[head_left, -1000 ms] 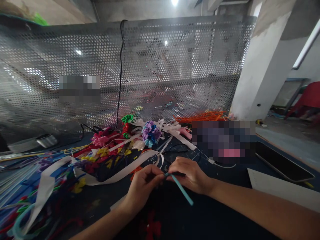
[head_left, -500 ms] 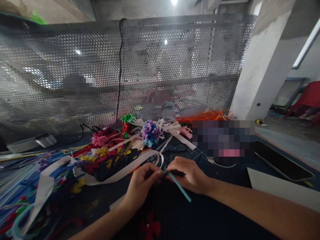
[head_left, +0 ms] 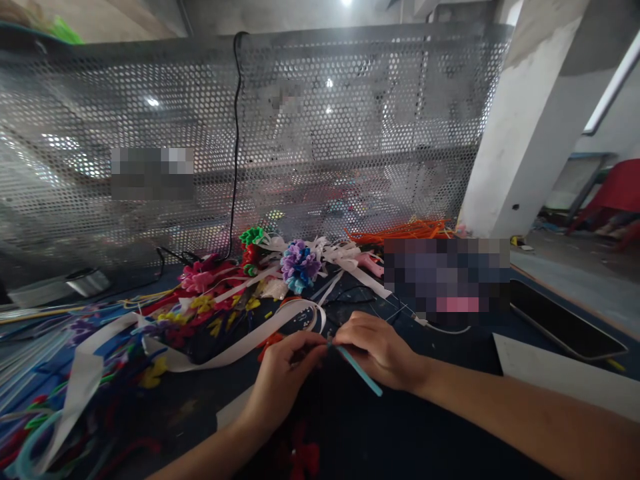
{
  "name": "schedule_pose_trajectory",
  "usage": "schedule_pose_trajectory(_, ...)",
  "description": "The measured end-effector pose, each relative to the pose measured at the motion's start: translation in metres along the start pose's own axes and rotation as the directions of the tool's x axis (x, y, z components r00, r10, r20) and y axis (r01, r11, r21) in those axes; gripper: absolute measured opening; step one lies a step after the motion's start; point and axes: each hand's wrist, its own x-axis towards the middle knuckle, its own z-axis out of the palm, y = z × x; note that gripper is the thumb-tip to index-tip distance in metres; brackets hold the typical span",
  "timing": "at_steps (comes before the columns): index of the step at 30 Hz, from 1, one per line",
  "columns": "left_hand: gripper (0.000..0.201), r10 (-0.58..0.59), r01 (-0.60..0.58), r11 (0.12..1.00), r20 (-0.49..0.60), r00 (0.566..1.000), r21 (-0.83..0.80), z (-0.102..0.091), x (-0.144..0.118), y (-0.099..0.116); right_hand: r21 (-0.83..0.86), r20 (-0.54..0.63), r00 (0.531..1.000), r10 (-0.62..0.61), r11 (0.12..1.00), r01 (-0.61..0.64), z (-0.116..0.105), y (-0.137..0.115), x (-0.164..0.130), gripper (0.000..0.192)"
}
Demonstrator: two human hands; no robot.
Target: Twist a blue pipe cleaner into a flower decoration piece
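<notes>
Both hands meet low in the middle of the dark worktop (head_left: 400, 433). Left hand (head_left: 285, 377) has thumb and forefinger pinched together on the near end of a thin light-blue stick (head_left: 357, 370); right hand (head_left: 380, 350) curls over the same spot, fingertips closed on a small dark piece at the stick's top end (too small to say what it is). The stick slants down and toward the wearer from the fingertips, its free end hanging off below the right palm — it touches nothing else that I can see.

Progress, as a judgement: the stick looks bare along its whole visible length, no petals or wrap on it, so the piece in hand seems barely started, while finished bits lie ahead.

Just beyond the fingers a white ribbon (head_left: 240, 347) loops across the top. Further out, past the ribbon, a purple-blue flower (head_left: 299, 265), a pink flower (head_left: 196, 279) to the left of it and a green one (head_left: 253, 235) — all done, by the look. Orange strips (head_left: 400, 232) lie far right of those. A dark phone-like slab (head_left: 565, 323) sits well right of the right hand. Behind everything stands a perforated metal screen (head_left: 350, 133) with a black cable (head_left: 235, 153) hanging down it.
</notes>
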Motion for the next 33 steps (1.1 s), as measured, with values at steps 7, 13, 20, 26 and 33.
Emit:
schedule_pose_trajectory(7, 0.017, 0.025, -0.029, 0.995, 0.039, 0.999, 0.1, -0.0014, -0.0023, 0.001, -0.08, 0.055, 0.998, -0.019, 0.996, 0.024, -0.0014, -0.0007, -0.0019, 0.008)
schedule_pose_trajectory(13, 0.018, -0.021, 0.02, 1.0, 0.055, 0.998, 0.02, -0.0004, -0.0006, -0.0012, -0.064, 0.053, 0.998, -0.036, 0.997, 0.039, -0.0006, -0.0006, -0.0007, 0.01)
schedule_pose_trajectory(20, 0.018, -0.061, 0.066, 0.992, 0.049, 0.997, -0.104, 0.0003, 0.0023, -0.0028, -0.156, 0.011, 0.999, -0.038, 0.987, 0.039, 0.0018, -0.0015, -0.0009, 0.013)
schedule_pose_trajectory(26, 0.018, -0.053, 0.064, 0.983, 0.064, 0.997, -0.172, 0.0009, 0.0029, -0.0026, -0.249, -0.002, 0.995, -0.101, 0.964, 0.098, -0.0016, -0.0054, 0.0005, 0.014)
schedule_pose_trajectory(33, 0.017, -0.05, 0.062, 0.983, 0.074, 0.996, -0.171, 0.0006, 0.0031, -0.002, -0.348, -0.004, 0.992, -0.124, 0.93, 0.115, -0.0005, -0.003, -0.0027, 0.015)
